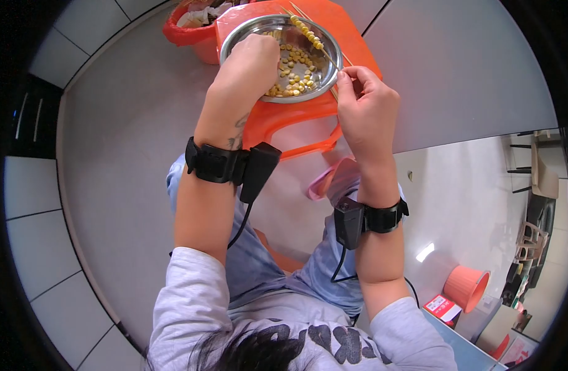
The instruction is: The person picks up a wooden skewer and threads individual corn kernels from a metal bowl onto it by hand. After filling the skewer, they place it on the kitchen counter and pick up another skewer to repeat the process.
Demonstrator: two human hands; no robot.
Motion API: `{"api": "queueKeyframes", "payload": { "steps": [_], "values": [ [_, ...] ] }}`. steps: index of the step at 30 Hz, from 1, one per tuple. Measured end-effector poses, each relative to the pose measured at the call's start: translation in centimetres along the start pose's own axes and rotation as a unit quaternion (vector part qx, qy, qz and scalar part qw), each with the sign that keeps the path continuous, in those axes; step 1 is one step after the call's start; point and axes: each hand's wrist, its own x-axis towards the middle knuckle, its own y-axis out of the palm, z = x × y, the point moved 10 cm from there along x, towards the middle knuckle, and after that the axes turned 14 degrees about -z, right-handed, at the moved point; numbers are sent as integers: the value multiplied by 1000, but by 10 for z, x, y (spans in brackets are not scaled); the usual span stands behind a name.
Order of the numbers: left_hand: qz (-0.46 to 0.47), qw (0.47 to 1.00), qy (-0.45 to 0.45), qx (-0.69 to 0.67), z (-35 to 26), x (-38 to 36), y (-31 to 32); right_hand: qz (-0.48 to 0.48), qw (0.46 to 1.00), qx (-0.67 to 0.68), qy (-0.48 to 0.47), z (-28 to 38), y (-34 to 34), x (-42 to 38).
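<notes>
A steel bowl (227, 38) with loose yellow corn kernels (296, 68) in it stands on an orange plastic stool (352, 31). My left hand (250, 62) reaches down into the bowl from the left, fingers curled in. Its fingertips are hidden, so I cannot make out what they hold. With thumb and forefinger, my right hand (367, 93) pinches the lower end of a thin wooden skewer (331, 59) at the bowl's right rim. Several corn kernels (306, 32) are threaded along the upper part of that skewer, which slants across the bowl.
More thin sticks (301, 11) lie on the stool beside the bowl. Behind it to the left is a bin with a red liner (184, 34). A grey panel (457, 68) borders the right side. On the floor are a pink slipper (324, 182) and a pink bin (462, 285).
</notes>
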Motion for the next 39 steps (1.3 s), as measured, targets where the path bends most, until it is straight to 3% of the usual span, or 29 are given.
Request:
{"api": "queueKeyframes", "payload": {
  "steps": [12,14,15,17,18,20,25,33,39],
  "values": [
    [-71,997,16,25,0,6,-12,-5,1000,23,-9,5,-6,1],
    [-25,981,-110,-159,17,8,-16,-3,1000,24,-9,5,-6,1],
    [-26,981,-110,-159,25,9,-18,8,999,37,-4,5,-5,1],
    [-86,885,-147,-434,51,16,-35,20,998,52,-1,5,-3,0],
    [-88,885,-147,-433,66,18,-36,28,997,68,-6,6,-2,-1],
    [-152,837,-164,-500,101,20,-44,36,996,85,-11,10,-1,-3],
    [-169,838,-156,-495,101,20,-47,61,994,88,-10,15,3,-6],
    [-177,882,-119,-420,84,19,-51,49,995,84,-30,17,5,-5],
    [-189,878,-119,-423,81,20,-51,43,995,90,-25,16,4,-6]
  ]
}}
